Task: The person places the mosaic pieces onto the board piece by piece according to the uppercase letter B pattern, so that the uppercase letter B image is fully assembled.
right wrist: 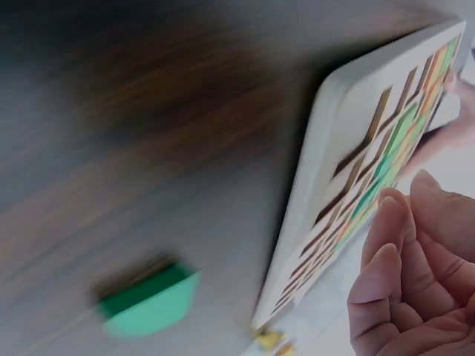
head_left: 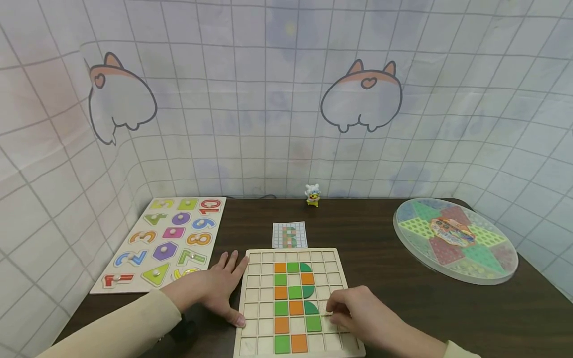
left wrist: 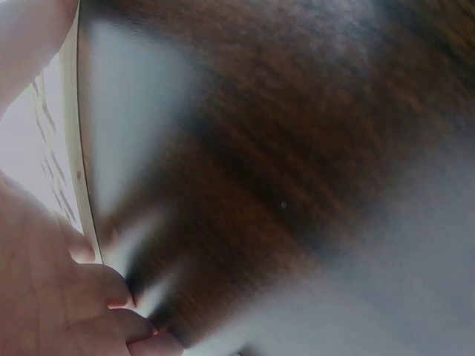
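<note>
A light wooden grid board [head_left: 266,295] lies on the dark table, with several orange squares [head_left: 299,343], light green squares [head_left: 314,323] and three dark green rounded pieces [head_left: 309,292] in its cells. My left hand [head_left: 219,288] rests at the board's left edge, fingers spread, thumb on the lower rim. Over the right columns hovers my right hand [head_left: 355,311], its fingers loosely bent and the thumb near the index fingertip. No piece shows between those fingers in the right wrist view. Off the board's edge in that view, a green piece [right wrist: 152,302] lies on the table.
Behind the board lies a small printed pattern card [head_left: 289,234]. A number-and-shape peg puzzle [head_left: 172,248] sits on the left, and a round Chinese checkers board [head_left: 456,241] on the right. A small figurine [head_left: 313,196] stands at the back, before the curtain [head_left: 286,149].
</note>
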{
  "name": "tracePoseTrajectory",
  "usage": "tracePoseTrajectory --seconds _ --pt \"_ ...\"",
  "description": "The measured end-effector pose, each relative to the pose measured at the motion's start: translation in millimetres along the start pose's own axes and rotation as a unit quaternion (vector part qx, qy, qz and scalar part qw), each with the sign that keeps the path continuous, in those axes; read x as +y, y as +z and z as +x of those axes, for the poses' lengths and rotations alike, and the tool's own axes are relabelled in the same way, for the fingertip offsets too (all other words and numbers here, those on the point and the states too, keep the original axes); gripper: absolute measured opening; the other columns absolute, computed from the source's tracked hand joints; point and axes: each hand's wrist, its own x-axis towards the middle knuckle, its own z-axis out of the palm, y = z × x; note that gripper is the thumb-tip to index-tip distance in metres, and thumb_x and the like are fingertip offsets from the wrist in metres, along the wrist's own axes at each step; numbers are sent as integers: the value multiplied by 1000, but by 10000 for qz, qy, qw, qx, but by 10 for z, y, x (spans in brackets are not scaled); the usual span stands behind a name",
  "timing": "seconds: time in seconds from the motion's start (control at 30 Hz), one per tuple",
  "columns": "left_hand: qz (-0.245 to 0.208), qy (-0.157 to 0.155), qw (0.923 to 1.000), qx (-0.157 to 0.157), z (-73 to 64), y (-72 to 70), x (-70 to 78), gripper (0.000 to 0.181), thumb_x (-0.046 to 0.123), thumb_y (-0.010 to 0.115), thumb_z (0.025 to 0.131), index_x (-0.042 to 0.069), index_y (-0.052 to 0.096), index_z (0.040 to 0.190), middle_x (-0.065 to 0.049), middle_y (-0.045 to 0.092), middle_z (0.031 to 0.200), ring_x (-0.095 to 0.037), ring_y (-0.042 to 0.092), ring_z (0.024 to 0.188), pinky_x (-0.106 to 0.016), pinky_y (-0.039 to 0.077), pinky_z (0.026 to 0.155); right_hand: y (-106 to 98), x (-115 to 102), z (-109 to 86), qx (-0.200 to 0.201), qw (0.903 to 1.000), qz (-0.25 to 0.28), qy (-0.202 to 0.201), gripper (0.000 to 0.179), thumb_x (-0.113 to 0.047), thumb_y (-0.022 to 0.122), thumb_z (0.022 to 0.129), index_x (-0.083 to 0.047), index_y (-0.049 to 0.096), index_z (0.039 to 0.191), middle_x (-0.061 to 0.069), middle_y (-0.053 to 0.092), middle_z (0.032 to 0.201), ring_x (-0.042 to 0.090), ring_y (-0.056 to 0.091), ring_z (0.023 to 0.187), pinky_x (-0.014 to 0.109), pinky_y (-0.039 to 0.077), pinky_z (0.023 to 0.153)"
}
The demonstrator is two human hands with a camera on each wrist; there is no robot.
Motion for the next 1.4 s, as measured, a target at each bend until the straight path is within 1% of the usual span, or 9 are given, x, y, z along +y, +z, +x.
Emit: tracePoseTrajectory --seconds 0.27,0.43,0.5,0.57,0.67,0.77,0.93,1.2,1.4 --pt "-57 23 10000 21 -9 -18 -3 153 97 66 54 11 5 165 -25 1 171 -50 0 157 -63 20 123 -254 315 -314 293 9987 -220 344 5 -12 77 90 -15 74 91 -12 71 85 -5 58 74 22 52 63" --pt "-54 18 10000 44 -16 -22 4 154 97 66 54 11 6 165 -25 2 171 -51 1 157 -63 20 123 -386 550 -475 452 9970 -523 354 8 -9 75 91 -17 74 92 -11 72 88 -4 61 76 23 53 64" --pt "-57 -6 10000 35 -16 -26 8 154 97 66 53 11 6 165 -24 2 171 -50 1 157 -63 20 123 -416 629 -530 317 9976 -470 386 6 -9 74 92 -15 74 93 -10 72 88 -4 61 76 23 53 64" --pt "-60 -30 10000 24 -14 -31 11 154 97 67 53 11 6 165 -24 2 171 -50 1 157 -63 19 124 -433 693 -577 16 9987 -257 430 3 -11 74 93 -13 74 95 -10 71 88 -5 61 76 23 53 65" --pt "-61 -43 10000 20 -11 -32 8 154 96 67 52 11 5 165 -24 1 171 -50 0 157 -63 19 124 -424 758 -627 -350 9984 108 440 8 -17 74 93 -10 73 97 -11 70 88 -5 60 75 22 52 64" --pt "-49 -32 10000 30 -4 -22 -3 154 96 67 53 11 5 165 -24 1 171 -50 0 157 -63 18 124 -390 780 -644 -407 9977 303 458 15 -21 77 91 -10 71 99 -13 67 86 -6 59 74 22 52 63" --pt "-21 -13 10000 10 7 3 -20 155 98 66 53 11 4 165 -25 1 171 -51 1 156 -64 19 123 -341 752 -627 -314 9973 319 591 23 -24 83 86 -9 69 98 -12 64 82 -6 55 70 22 50 61" --pt "119 -82 9999 -43 61 31 -39 158 101 61 48 13 4 166 -22 1 172 -49 1 157 -63 19 124 -302 730 -612 -286 9978 132 589 20 -19 82 87 -11 67 96 -10 60 83 -5 50 69 22 48 60" --pt "114 -73 9999 -67 62 29 -38 158 102 61 48 13 3 166 -22 0 172 -49 0 157 -63 19 124 -271 726 -618 -325 9978 368 454 18 -15 80 89 -12 64 97 -10 60 86 -5 51 69 21 48 60"
